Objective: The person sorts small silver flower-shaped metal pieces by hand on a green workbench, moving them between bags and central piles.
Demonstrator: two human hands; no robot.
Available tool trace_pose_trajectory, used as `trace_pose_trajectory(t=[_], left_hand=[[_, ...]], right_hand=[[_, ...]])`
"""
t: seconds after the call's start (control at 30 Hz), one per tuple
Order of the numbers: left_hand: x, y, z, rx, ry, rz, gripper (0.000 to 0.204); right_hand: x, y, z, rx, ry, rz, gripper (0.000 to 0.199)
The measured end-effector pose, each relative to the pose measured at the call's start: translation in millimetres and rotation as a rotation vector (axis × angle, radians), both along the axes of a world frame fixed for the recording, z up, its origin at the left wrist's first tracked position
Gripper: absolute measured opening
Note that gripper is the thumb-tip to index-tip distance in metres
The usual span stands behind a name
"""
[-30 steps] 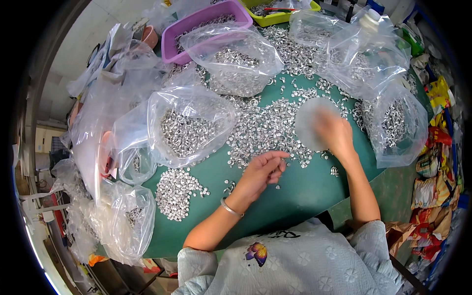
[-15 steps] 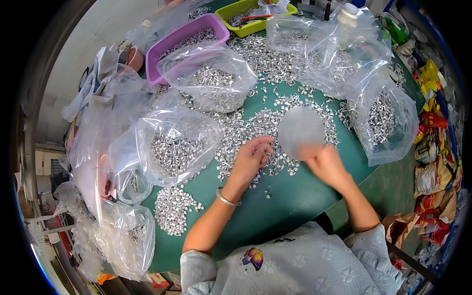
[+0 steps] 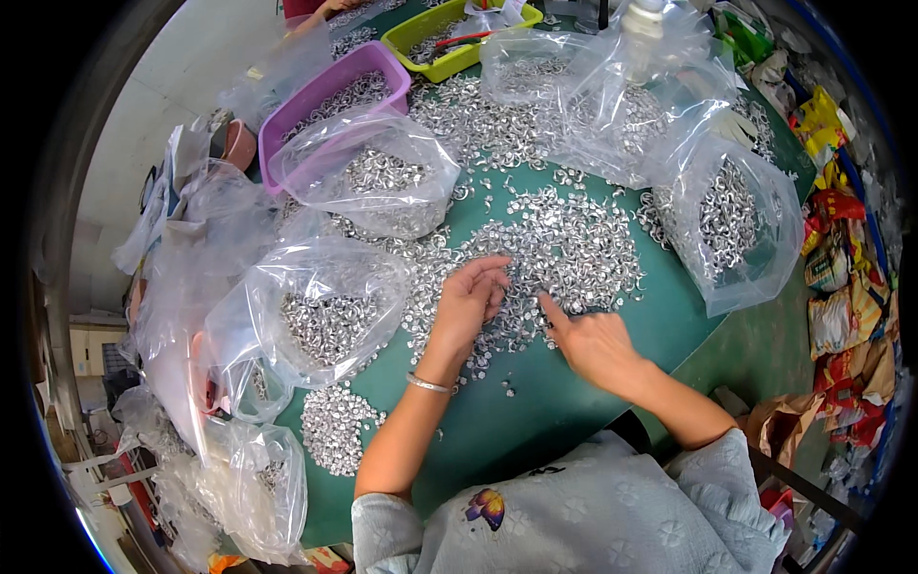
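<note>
Your left hand (image 3: 469, 301) open, fingers raking the loose metal rings (image 3: 564, 253) | right hand (image 3: 593, 340) open, forefinger sorting pile | green worktop (image 3: 535, 411) keeps them spread.

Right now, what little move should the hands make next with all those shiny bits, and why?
Probably the left hand should pinch up a few metal pieces. Its fingers already curl over the loose pile on the green table, and the right hand lies flat beside it with one finger pointing into the same pile.
</note>
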State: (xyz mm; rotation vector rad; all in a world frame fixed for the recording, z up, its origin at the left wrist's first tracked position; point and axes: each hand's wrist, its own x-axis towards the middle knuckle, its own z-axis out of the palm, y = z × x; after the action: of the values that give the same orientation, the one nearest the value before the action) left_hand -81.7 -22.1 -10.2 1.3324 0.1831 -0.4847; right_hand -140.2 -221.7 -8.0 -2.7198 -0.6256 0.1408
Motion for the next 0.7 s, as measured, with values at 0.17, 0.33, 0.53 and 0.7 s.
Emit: trace_pose_trajectory(t=[0.17, 0.33, 0.53, 0.7], left_hand=[[-15, 1, 4, -0.097, 0.050, -0.015, 0.029], [-43, 11, 15, -0.402, 0.282, 0.241, 0.033], [-75, 16, 15, -0.481, 0.287, 0.295, 0.034], [-98, 33, -4, -0.652, 0.272, 0.288, 0.033]], right_hand=[[-5, -30, 16, 0.213, 0.144, 0.050, 0.027], [-7, -68, 21, 0.532, 0.356, -0.257, 0.023], [5, -109, 3, 0.458, -0.021, -0.598, 0.018], [3, -95, 10, 1.269, 0.647, -0.659, 0.024]])
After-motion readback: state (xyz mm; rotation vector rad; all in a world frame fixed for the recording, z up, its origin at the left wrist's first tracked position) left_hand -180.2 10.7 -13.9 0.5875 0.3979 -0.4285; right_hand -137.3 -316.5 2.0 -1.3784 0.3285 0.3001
